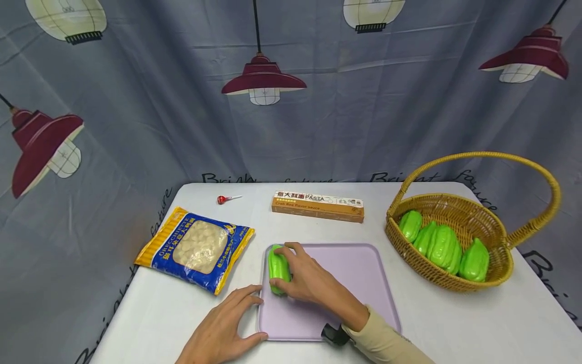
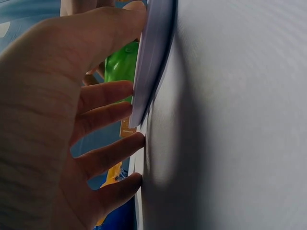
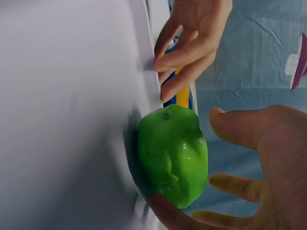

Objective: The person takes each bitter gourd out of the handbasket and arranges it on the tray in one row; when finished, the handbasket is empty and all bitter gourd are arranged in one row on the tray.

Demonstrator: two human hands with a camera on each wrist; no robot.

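On the left part of a light purple tray (image 1: 336, 283) lies a glossy green ridged vegetable (image 1: 279, 270); its exact kind is unclear. My right hand (image 1: 309, 275) is around it, fingers spread. In the right wrist view the thumb stands apart from the green vegetable (image 3: 172, 155), while one fingertip (image 3: 158, 201) is at its lower edge. My left hand (image 1: 227, 323) has its fingers spread at the tray's left rim, thumb near the front corner. The left wrist view shows the thumb and some fingertips against the tray rim (image 2: 151, 62).
A wicker basket (image 1: 454, 285) with a tall handle holds several similar green vegetables at the right. A blue and yellow orecchiette bag (image 1: 200, 247) lies left of the tray. Behind it are a pasta box (image 1: 318, 206) and a red lollipop (image 1: 222, 200). A grey printed curtain (image 1: 318, 136) hangs behind the table.
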